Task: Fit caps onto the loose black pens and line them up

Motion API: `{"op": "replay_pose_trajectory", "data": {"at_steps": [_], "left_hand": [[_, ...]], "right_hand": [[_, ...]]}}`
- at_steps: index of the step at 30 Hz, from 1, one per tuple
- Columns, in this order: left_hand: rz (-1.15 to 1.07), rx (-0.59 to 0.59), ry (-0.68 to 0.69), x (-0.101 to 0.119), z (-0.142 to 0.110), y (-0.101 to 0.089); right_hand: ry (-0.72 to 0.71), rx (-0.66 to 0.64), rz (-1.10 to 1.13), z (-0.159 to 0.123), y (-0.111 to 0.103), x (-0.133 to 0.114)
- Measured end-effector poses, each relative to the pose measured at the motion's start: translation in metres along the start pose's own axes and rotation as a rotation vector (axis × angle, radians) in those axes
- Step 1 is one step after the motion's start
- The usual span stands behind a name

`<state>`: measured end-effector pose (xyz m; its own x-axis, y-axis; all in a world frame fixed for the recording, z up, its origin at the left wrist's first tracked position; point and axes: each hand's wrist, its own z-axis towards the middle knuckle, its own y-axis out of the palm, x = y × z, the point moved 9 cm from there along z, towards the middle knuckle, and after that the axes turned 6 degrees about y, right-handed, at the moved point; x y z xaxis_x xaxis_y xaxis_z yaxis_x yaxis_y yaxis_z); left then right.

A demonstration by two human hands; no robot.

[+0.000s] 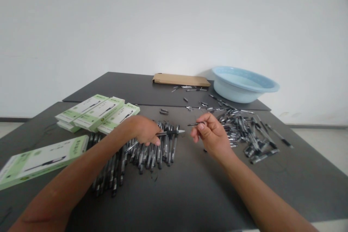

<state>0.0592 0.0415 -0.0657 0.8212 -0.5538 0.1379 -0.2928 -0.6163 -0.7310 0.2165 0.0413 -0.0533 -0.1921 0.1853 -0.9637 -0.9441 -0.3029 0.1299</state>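
My left hand (146,130) is closed on a pen (171,132), whose clear tip points right. Facing that tip, a short gap away, a small dark pen cap (193,124) sticks out from my right hand (212,133), pinched between thumb and fingers. Below my left hand lie rows of capped pens (152,154), side by side on the dark table. Part of these rows is hidden by my left forearm. To the right of my right hand spreads a loose pile of pens and parts (244,130).
White and green pen boxes (99,112) are stacked at the left, with another box (46,159) nearer me. A light blue basin (239,92) stands at the back right beside a flat brown cardboard piece (181,79). Loose caps (164,111) and thin refills (187,87) lie farther back.
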Motion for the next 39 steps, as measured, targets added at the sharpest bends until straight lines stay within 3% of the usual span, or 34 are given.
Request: {"op": "replay_pose_trajectory", "data": {"at_steps": [8,39], "left_hand": [[0.008,0.008,0.003,-0.001,0.003,0.002],[0.14,0.011,-0.019,0.015,-0.003,-0.005]], "right_hand": [[0.025,-0.103,-0.014,-0.006,0.018,0.0],[0.066,-0.179,-0.225,-0.015,0.03,0.015]]}}
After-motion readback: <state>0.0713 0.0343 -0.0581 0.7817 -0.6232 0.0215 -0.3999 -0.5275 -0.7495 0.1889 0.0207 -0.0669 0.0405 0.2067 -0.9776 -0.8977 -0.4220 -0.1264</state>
